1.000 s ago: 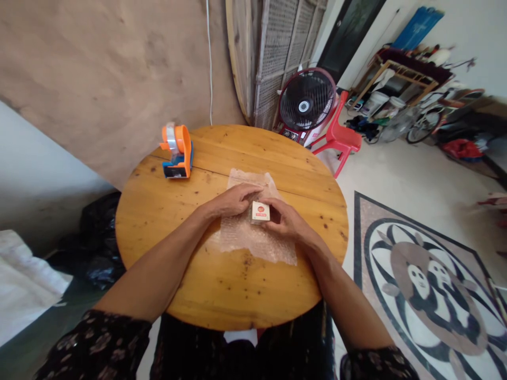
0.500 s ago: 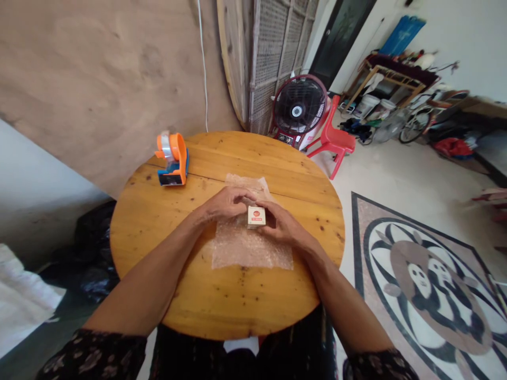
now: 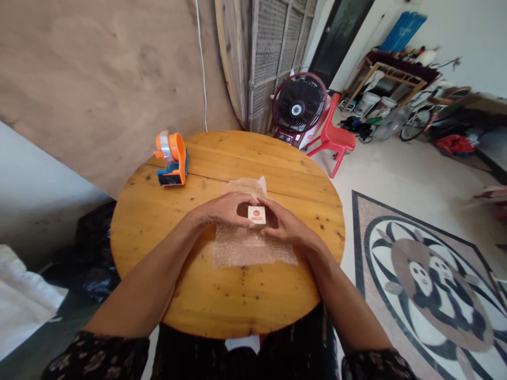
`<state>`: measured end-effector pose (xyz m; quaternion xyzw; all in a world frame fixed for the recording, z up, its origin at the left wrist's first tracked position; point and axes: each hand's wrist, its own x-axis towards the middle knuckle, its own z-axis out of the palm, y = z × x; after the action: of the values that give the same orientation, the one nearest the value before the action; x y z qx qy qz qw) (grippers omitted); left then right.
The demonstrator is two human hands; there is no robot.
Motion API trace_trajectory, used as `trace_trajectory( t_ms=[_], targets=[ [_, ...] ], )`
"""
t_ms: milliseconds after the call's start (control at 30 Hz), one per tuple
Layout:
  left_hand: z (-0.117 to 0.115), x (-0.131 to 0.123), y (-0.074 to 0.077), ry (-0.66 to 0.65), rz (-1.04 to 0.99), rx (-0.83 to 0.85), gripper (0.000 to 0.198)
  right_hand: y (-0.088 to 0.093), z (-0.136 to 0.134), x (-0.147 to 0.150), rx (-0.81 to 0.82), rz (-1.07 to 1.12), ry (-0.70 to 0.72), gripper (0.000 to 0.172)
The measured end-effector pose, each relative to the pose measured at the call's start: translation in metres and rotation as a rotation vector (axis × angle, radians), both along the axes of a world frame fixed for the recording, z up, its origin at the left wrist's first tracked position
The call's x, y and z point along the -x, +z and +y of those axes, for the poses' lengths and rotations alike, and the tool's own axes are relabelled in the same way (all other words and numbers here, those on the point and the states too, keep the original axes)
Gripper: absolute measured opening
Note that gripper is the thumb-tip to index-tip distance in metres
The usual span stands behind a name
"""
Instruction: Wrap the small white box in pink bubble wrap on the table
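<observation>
A small cream box (image 3: 256, 215) with a red round mark and a red band on top sits over a sheet of bubble wrap (image 3: 247, 250) on the round wooden table (image 3: 237, 303). My left hand (image 3: 229, 208) curves around its left side, thumb at the front corner, fingertips at the back edge. From the right, my right hand (image 3: 285, 221) holds it the same way, fingers behind and thumb in front. The fingertips of both hands nearly meet at the back of the box. My hands and the box hide the middle of the wrap.
An orange and blue tape dispenser (image 3: 172, 161) with a roll of clear tape stands at the table's back left. Beyond the table are a fan (image 3: 300, 105) and a red plastic chair (image 3: 335, 134). A plywood board (image 3: 111, 68) leans along the left back.
My left hand has closed in, its thumb coming down to the front corner of the box. The bubble wrap has shifted slightly; its front right corner lies further right.
</observation>
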<state>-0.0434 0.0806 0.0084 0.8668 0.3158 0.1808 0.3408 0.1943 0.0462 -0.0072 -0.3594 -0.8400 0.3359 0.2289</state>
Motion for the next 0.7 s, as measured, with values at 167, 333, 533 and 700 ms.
trace_trajectory(
  t_ms=[167, 333, 533, 700],
  targets=[
    [0.001, 0.0, 0.001, -0.012, 0.012, 0.023, 0.046, 0.012, 0.003, -0.009, 0.023, -0.036, 0.087, 0.086],
    [0.0, -0.001, 0.004, -0.053, -0.039, 0.0, 0.042, 0.036, -0.014, -0.01, -0.044, -0.144, 0.108, 0.088],
    [-0.002, -0.001, 0.006, -0.029, 0.018, 0.002, 0.039, 0.029, -0.039, -0.008, -0.129, -0.245, 0.025, 0.1],
    [-0.001, -0.001, 0.004, -0.034, 0.013, 0.008, 0.042, 0.016, -0.031, -0.005, -0.081, -0.235, -0.17, 0.068]
  ],
)
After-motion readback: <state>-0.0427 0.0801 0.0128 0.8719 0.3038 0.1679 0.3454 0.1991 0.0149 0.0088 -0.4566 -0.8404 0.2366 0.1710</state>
